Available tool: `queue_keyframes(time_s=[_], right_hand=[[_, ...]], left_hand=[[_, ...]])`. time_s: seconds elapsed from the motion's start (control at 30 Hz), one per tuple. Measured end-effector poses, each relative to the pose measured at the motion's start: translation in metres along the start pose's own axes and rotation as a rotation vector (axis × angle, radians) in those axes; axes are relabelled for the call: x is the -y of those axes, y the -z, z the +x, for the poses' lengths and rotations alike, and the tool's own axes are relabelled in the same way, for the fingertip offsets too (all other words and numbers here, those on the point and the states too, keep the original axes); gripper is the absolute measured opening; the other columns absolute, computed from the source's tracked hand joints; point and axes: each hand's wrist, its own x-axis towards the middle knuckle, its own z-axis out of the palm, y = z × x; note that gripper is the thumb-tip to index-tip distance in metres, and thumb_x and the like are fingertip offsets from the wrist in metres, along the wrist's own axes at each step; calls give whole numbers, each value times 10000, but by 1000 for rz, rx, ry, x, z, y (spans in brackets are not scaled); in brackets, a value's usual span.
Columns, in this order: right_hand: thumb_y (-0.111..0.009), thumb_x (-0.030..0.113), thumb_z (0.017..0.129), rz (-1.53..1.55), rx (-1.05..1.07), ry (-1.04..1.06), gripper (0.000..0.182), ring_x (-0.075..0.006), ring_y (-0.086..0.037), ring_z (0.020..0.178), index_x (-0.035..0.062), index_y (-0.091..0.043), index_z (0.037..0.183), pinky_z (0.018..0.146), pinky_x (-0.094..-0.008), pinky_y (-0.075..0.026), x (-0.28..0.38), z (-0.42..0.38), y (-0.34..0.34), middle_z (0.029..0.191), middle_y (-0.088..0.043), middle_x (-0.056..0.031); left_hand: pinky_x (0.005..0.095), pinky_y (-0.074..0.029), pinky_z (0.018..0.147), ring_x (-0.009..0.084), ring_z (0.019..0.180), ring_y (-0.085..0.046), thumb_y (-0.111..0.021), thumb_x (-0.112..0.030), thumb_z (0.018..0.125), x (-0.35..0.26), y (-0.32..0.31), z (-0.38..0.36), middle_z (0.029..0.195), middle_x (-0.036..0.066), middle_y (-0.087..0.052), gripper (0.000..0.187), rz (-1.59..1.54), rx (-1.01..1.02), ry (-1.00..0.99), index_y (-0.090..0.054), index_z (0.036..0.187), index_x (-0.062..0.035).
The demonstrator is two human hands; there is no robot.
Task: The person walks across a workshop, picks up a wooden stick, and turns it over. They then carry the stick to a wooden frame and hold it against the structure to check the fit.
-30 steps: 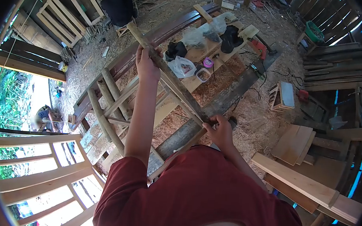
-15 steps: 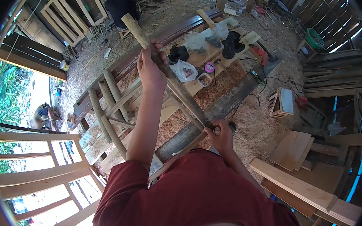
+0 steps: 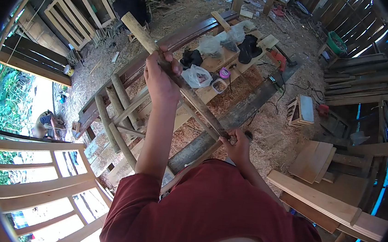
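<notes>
A long wooden pole (image 3: 200,106) slants across the middle of the view, pale at its far end and darker along the rest. My left hand (image 3: 160,74) is closed around its upper part, below the pale end. Down at the near end, the fingers of my right hand (image 3: 236,144) are closed on the pole, close to my body. Beneath it, a wooden frame of round poles and rails (image 3: 126,103) rests on the workbench (image 3: 256,99), partly hidden by my left arm.
On the bench are a clear plastic bag (image 3: 197,76), black bags (image 3: 249,48), a pink tape measure (image 3: 224,73), a small tub (image 3: 219,85) and a red power tool (image 3: 278,59). Boards (image 3: 325,201) lie at the right. Two other people (image 3: 130,7) are farther off.
The pole's far end has swung a little to the left. My left hand has shifted slightly left and down with it; my right hand stays almost in place.
</notes>
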Motion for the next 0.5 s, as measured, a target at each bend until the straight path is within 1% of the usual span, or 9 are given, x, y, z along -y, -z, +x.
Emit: queue_keyframes(time_s=[0.1,0.2,0.3,0.5], right_hand=[[-860,77,845,-15,-7,14,337,-230,-684,881,24,-539,934,779,-355,-531,1,-1,1,978,-699,-158],[-865,94,841,-19,12,12,347,-237,-665,856,23,-536,925,765,-359,-520,2,0,3,949,-681,-151],[-866,113,840,-35,10,29,354,-251,-647,838,20,-535,923,759,-367,-510,12,1,8,919,-659,-145],[-855,125,848,-54,65,70,338,-287,-641,830,14,-547,930,760,-382,-508,4,3,12,914,-656,-150]], left_hand=[[327,-374,628,152,676,-445,-512,-290,1057,-2,-3,-3,852,9,-521,236,10,-28,4,-586,1096,-69],[321,-403,585,156,631,-496,-506,-281,1054,-2,0,-3,812,17,-565,258,-8,-37,-14,-621,1076,-51],[320,-399,584,152,630,-489,-504,-280,1053,-4,-3,-7,814,16,-560,256,-8,-39,-21,-620,1079,-53],[321,-393,577,144,622,-472,-498,-278,1050,-6,-6,-15,812,20,-552,254,-1,18,-49,-617,1089,-58]])
